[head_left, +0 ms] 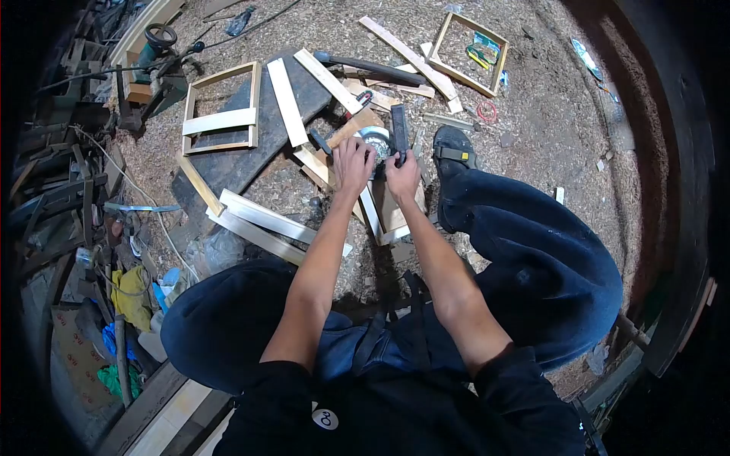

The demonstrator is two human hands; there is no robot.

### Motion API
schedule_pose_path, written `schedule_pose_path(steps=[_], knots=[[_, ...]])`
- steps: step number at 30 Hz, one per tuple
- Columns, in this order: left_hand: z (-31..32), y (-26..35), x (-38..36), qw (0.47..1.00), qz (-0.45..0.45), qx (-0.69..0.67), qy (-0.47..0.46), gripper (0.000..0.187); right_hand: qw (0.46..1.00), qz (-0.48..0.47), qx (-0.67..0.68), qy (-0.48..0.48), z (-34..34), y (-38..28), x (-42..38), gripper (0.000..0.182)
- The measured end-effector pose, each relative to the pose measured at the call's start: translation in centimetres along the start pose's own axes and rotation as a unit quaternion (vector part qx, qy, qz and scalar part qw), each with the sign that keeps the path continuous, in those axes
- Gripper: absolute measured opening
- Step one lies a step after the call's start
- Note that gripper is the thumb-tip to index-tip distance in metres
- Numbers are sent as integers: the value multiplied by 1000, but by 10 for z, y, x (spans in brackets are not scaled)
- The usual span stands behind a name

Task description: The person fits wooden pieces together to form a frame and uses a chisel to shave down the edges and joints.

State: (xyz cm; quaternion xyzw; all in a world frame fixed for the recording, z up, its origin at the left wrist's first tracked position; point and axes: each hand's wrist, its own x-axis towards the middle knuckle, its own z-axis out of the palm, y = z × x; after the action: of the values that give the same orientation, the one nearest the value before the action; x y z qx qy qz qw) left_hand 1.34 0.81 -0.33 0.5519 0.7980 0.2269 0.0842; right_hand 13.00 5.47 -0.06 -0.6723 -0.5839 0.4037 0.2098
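My left hand is bent down with its fingers together at the left side of a round bowl of small shiny pieces. What lies under its fingertips is hidden. My right hand is closed around the lower end of a dark bar-shaped tool, just right of the bowl. Below the hands, a narrow pale wooden strip runs toward me beside a wider board. A dark-handled tool lies left of my left hand.
On the dark board rests a wooden frame with a pale slat across it. Another frame lies at the back right. Loose strips surround the work. Scrap wood is piled on the left; my shoe stands right.
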Motion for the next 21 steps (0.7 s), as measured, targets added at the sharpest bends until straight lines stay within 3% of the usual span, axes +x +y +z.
schedule_pose_path(steps=[8,10,21], knots=[[-1,-3,-3,997,-24,-68,7,13,997,-15,59,-41,3,1,6,30],[-3,-2,-4,1000,-4,8,1,14,998,-13,44,-33,0,1,7,30],[-2,2,10,996,2,94,-9,20,1000,3,12,-10,-4,6,4,26]])
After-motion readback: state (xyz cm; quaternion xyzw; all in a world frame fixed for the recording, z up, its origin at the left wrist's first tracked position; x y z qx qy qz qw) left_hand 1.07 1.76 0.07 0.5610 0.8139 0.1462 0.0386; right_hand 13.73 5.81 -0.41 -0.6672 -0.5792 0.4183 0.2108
